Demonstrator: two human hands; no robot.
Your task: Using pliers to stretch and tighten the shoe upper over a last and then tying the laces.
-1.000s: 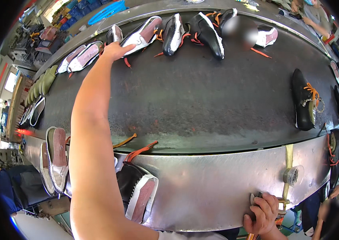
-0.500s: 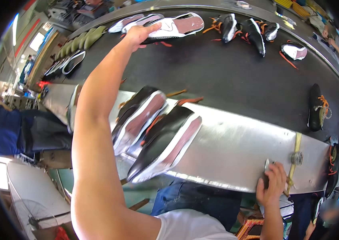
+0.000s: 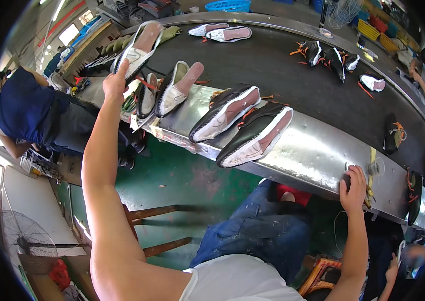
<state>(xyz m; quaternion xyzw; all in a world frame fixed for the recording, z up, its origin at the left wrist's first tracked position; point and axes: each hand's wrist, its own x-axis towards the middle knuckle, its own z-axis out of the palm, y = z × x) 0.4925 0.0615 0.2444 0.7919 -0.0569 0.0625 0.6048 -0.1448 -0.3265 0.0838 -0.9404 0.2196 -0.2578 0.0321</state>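
My left hand [image 3: 115, 86] is raised at the far left, its fingers closed on the end of a shoe upper [image 3: 144, 42] with white edging and a pinkish insole facing up. Below that hand, two more soleless shoes stand tilted on the steel ledge, a smaller-looking one [image 3: 146, 96] and a white-sided one [image 3: 176, 90]. A black pair lies to their right, one shoe [image 3: 227, 113] beside the other [image 3: 256, 134], undersides showing. My right hand [image 3: 356, 191] rests at the ledge's front edge, curled round a small dark object [image 3: 346, 181] whose kind I cannot make out.
Behind the steel ledge [image 3: 318, 155] runs a dark conveyor belt [image 3: 252, 62] carrying white-bottomed shoes [image 3: 230, 34] and black shoes with orange laces [image 3: 335, 64]. A round clear container [image 3: 376, 166] sits right of my right hand. A co-worker [image 3: 41, 110] stands left; wooden stool legs [image 3: 167, 246] are below.
My left hand has swung left and toward me with the shoe, lifting it away from the others on the belt. My right hand stays at the ledge. The view has shifted.
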